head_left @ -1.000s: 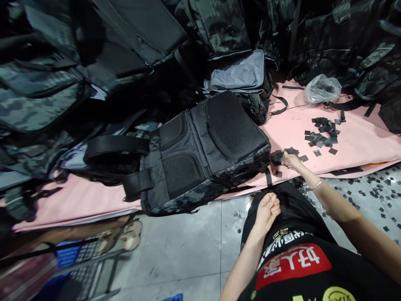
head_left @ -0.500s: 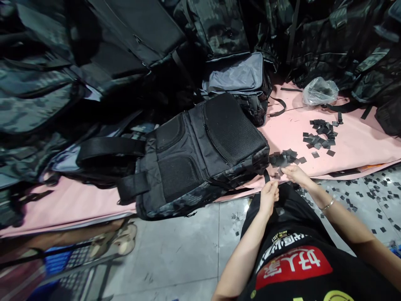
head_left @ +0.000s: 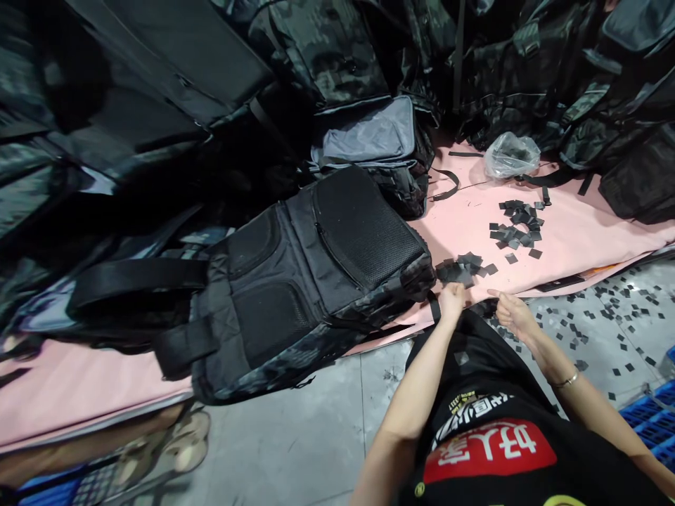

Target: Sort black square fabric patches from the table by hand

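A black backpack (head_left: pixel 274 309) lies with its padded mesh back up across the pink-covered table edge. Beside its right end, my left hand (head_left: pixel 452 303) is closed at the edge, touching or just in front of a heap of small black square patches (head_left: pixel 461 268). What its fingers hold is hidden. A short black strap (head_left: pixel 434 307) hangs between that hand and the backpack. My right hand (head_left: pixel 515 316) is apart from it to the right, over the table edge, fingers curled in a pinch; anything in them is too small to make out.
A second pile of black squares (head_left: pixel 517 225) lies farther back on the pink cover (head_left: pixel 464 218), near a clear plastic bag (head_left: pixel 511 154). Camouflage bags (head_left: pixel 327 49) crowd the back. Many squares litter the tiled floor (head_left: pixel 622 309). A blue crate (head_left: pixel 651 422) stands at right.
My right hand has drawn back from the nearer patches, toward my body. My left hand has moved up toward that heap. The view has shifted, so the backpack appears farther left.
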Demonstrator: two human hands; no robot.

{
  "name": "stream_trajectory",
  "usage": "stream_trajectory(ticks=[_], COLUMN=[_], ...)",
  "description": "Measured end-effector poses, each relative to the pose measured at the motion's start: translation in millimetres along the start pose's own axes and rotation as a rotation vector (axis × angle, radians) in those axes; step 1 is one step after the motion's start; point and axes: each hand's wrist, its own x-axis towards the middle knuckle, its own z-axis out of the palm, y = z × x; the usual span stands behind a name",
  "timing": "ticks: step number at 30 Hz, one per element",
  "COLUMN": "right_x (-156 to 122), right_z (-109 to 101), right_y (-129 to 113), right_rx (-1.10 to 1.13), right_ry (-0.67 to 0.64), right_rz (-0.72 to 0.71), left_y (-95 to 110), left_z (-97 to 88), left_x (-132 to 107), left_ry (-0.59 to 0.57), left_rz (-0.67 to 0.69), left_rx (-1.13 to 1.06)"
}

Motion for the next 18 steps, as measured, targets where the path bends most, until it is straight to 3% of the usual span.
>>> stream_trajectory(ticks=[3, 6, 10, 12, 16, 18], right_x=[-1, -3, -7, -10, -16, -19], right_z=[-6, -3, 12, 19, 25, 23], right_y=[3, 7, 10, 11, 7, 3], right_rx=[0.11, 0.119, 0.014, -0.048, -0.056, 0.037], right_ry=[-0.008, -0.008, -0.054, -0.072, -0.177, -0.23], right_rz=[0.043, 0.044, 0.049, 0.07, 0.222, 0.277], left_y=[5, -1, -17, -21, -18, -13], left_z=[-9.2, -9.6, 2.5, 6.6, 3.6, -1.4], left_x=[5, -11, -51, -66, -79, -80], left_ry=[0.035, 0.019, -0.191, -0.242, -0.165, -0.107], left_rz=[0.015, 0.024, 0.067, 0.137, 0.237, 0.134], left_rx=[0.071, 0.116, 0.188, 0.212, 0.188, 0.066])
